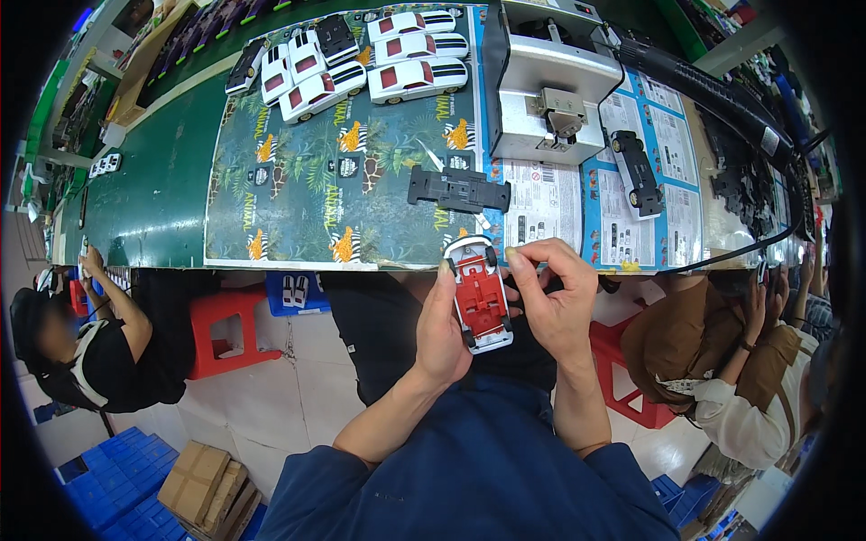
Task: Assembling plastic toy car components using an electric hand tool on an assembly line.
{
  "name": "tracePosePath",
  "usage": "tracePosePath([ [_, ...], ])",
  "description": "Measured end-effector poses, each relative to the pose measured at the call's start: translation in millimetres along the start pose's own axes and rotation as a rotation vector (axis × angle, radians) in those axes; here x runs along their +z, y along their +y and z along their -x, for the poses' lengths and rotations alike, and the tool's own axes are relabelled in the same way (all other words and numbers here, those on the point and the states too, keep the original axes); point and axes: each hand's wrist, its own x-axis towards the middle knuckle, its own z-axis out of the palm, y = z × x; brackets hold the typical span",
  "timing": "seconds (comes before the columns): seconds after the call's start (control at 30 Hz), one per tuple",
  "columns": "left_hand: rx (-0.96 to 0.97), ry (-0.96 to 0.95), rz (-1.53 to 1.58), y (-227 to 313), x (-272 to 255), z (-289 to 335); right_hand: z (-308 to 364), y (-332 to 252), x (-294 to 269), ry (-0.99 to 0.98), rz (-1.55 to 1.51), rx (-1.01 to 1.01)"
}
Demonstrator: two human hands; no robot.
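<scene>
Over my lap, just below the table edge, my left hand (439,329) grips a white toy car body (483,302) turned underside up. Its red interior shows, with black wheels at the corners. Beside the car's right edge, near its upper wheel, my right hand (561,298) has thumb and fingers drawn together in a pinch; what lies between them is too small to make out. A black chassis plate (458,189) lies flat on the table beyond the car. Farther right, another toy car (637,176) rests on its side, its black base showing.
Several white toy cars (418,79) with black stripes stand at the back of the green table (162,198). A metal bench machine (550,99) sits right of them, with a thick black hose (704,90) beside it. Co-workers sit at left and right near red stools (230,329).
</scene>
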Motion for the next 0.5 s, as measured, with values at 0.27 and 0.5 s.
tracePosePath([
  [0.27,0.013,-0.015,0.116,8.3,4.2,-0.6,8.8,2.7,-8.9,-0.065,-0.018,-0.026],
  [0.5,0.027,-0.005,0.077,6.3,1.2,-1.5,30.8,-6.1,-17.5,-0.137,0.143,-0.12],
])
